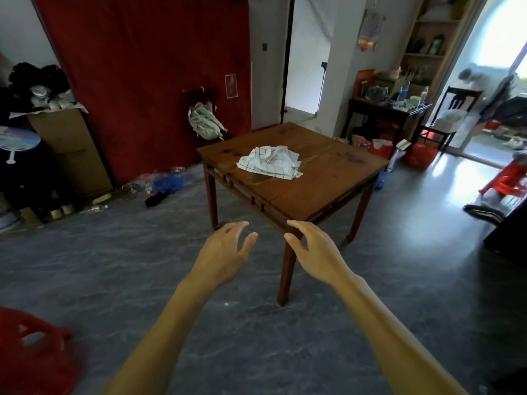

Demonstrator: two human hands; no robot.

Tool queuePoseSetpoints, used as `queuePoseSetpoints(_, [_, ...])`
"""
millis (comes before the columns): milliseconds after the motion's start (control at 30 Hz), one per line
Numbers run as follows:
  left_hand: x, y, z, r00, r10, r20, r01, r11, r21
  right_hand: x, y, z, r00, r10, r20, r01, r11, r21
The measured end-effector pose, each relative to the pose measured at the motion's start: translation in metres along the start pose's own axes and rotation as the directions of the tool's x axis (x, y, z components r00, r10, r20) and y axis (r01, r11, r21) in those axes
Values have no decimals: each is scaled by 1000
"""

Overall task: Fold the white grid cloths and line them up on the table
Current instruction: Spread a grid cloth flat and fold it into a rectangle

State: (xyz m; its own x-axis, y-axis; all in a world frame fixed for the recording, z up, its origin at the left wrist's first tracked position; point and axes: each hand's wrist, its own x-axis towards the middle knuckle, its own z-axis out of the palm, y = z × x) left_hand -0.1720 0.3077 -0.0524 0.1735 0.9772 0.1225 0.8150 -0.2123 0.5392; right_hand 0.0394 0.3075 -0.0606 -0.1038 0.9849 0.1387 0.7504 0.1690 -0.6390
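Observation:
A crumpled heap of white cloths with a dark grid pattern [271, 162] lies near the middle of a square brown wooden table [328, 189]. Both my arms reach forward over the floor, short of the table's near corner. My left hand [225, 252] is empty, fingers spread and slightly curled. To its right, my right hand [313, 249] is also empty with fingers apart, in front of the table's near leg. Neither hand touches the cloths or the table.
A red plastic stool [31, 346] sits at the lower left. Boxes and clutter [65, 149] line the left wall by a red curtain. A dark side table [393, 115], chair and red bags stand at the right. Grey floor lies between me and the table.

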Motion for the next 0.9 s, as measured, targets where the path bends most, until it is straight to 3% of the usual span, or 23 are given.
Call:
queuePoseSetpoints(367, [135,-75,7,999,16,28,-16,1000,-11,143,27,48,1000,21,-18,-21,1000,-7])
queuePoseSetpoints(600, [275,-101,-6,997,11,71,-19,994,112,295,54,66,997,27,-71,-23,997,68])
queuePoseSetpoints(900, [431,-127,-7,997,32,76,-41,992,121,448,63,74,999,1,-54,-2,1000,-8])
